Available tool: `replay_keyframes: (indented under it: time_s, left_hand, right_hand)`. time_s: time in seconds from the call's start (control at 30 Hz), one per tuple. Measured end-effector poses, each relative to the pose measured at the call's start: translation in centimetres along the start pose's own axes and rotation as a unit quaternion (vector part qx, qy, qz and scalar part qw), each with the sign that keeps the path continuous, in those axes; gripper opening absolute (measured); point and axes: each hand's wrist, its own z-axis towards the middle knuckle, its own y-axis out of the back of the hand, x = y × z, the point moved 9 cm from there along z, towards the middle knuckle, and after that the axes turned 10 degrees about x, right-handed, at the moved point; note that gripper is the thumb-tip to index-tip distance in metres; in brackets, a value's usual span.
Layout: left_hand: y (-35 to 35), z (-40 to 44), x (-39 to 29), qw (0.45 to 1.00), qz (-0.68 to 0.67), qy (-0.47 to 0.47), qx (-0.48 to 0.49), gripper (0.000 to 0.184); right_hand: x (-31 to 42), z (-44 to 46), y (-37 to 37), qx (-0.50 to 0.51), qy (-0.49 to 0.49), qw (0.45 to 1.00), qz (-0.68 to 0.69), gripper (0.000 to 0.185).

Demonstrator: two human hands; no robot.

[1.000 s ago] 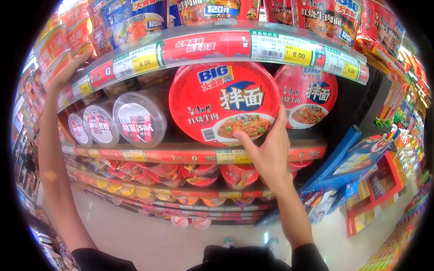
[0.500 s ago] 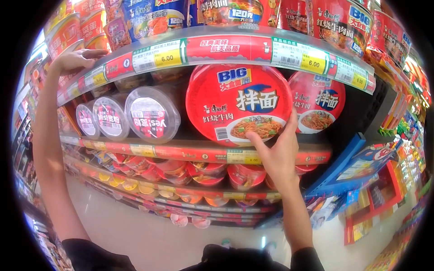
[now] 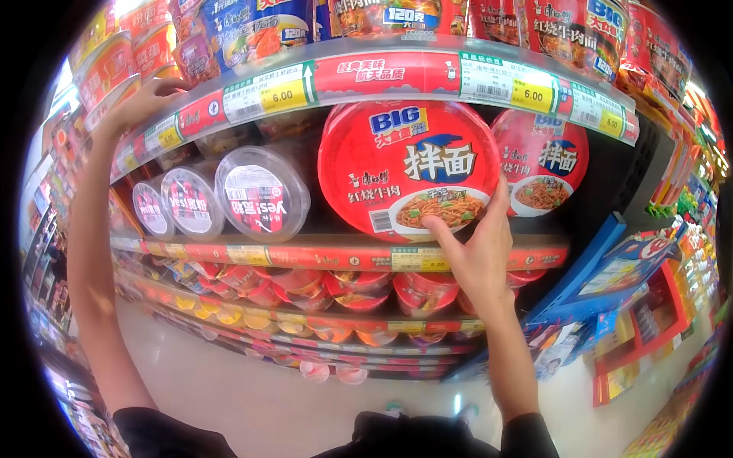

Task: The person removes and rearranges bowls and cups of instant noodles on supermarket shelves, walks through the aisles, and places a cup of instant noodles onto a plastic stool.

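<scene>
A large red instant noodle bowl stands on its side at the front of the middle shelf, its lid with a noodle picture facing me. My right hand is closed on its lower right edge, thumb across the lid and the other fingers partly hidden behind the rim. A similar red noodle bowl sits just behind it to the right. At upper left, my left hand rests at the top shelf's front edge, fingers stretched out and holding no product. Red noodle tubs stand beside it.
Clear-lidded round tubs stand on their sides left of the bowl. Above are large noodle buckets; lower shelves hold more bowls. A blue display panel juts out at right, near a red rack.
The view has shifted slightly, moving the shelves a little to the right in the picture. Both hands keep nearly the same places, the right one still on the noodle bowl.
</scene>
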Motion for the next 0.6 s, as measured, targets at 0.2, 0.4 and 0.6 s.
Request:
replay_keyframes:
  time_s: [0.2,0.4,0.6]
  left_hand:
    - [-0.4,-0.4,-1.0,0.998,-0.046,-0.023,-0.020,0.055]
    - [-0.1,-0.4,0.1,0.995,-0.091,-0.018,-0.035,0.056]
    - [0.2,0.1,1.7,0.994,-0.101,-0.036,-0.007,0.050]
  right_hand:
    - [-0.1,0.0,0.0,-0.024,0.026,0.999,-0.011,0.102]
    - [-0.2,0.0,-0.1,-0.014,0.024,1.000,0.005,0.102]
    - [-0.3,-0.1,-0.1,-0.013,0.025,0.999,-0.021,0.101]
